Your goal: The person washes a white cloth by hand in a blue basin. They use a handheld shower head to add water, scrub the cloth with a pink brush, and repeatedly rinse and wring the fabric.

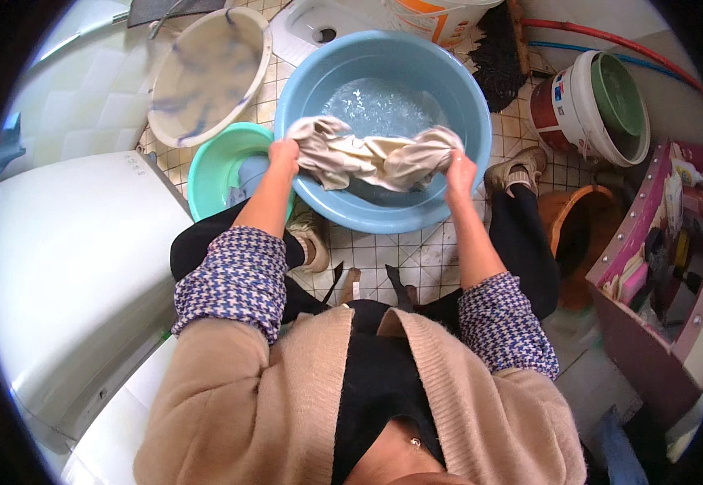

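A wet, cream and beige cloth (pixel 376 159) is stretched sideways, bunched, over the near half of a large blue plastic basin (pixel 382 223). My left hand (pixel 283 154) is closed on its left end, near the basin's left rim. The right end is gripped by my right hand (pixel 460 173), near the right rim. Water (pixel 382 106) with bubbles or ripples shows in the basin beyond the cloth. Whether the cloth's lower folds touch the water, I cannot tell.
Left of the basin are a green tub (pixel 206 176) with grey-blue cloth and a beige basin (pixel 160 112) of cloudy water. A squat toilet (pixel 303 30) lies beyond. Right are a white bucket (pixel 569 115), an orange-brown bucket (pixel 560 212) and a purple box (pixel 630 327) of bottles. A white appliance (pixel 79 242) stands left.
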Motion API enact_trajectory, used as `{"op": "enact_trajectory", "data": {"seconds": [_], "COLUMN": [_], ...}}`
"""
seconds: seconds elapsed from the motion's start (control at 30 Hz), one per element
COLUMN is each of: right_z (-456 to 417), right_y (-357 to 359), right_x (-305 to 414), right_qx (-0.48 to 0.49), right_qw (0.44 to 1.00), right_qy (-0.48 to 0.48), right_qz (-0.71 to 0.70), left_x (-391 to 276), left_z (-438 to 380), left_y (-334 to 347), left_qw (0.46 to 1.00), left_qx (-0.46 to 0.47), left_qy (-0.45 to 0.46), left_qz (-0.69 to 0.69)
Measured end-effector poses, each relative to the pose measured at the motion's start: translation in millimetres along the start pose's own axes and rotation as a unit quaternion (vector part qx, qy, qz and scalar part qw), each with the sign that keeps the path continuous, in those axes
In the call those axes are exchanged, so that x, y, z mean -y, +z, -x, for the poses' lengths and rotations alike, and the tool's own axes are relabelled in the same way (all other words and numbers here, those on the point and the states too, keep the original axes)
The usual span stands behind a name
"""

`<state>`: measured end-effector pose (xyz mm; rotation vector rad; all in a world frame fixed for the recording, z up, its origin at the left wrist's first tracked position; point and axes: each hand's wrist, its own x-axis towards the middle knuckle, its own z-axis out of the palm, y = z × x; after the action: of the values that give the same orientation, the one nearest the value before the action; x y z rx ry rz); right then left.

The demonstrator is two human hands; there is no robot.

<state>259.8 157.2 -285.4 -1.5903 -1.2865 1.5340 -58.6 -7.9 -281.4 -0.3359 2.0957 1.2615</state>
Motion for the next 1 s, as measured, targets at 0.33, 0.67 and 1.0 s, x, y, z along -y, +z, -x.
{"op": "enact_trajectory", "data": {"seconds": [0.33, 0.67, 1.0], "right_z": [10.3, 131.1, 77.5], "right_y": [-15.2, 89.2, 39.6], "right_x": [-48.1, 5.5, 60.9], "right_qx": [0.056, 0.295, 0.059], "right_qw": [0.984, 0.900, 0.755], "right_qy": [0.003, 0.303, 0.275], "right_qz": [0.168, -0.109, -0.593], "left_x": [-68.0, -106.4, -102.3], "left_z": [116.8, 232.3, 221.3], "left_y": [-19.9, -25.8, -44.5], "left_qw": [0.912, 0.887, 0.898], "left_qx": [0.248, 0.341, 0.278], "left_qy": [-0.117, -0.091, -0.109], "left_qz": [0.306, 0.299, 0.322]}}
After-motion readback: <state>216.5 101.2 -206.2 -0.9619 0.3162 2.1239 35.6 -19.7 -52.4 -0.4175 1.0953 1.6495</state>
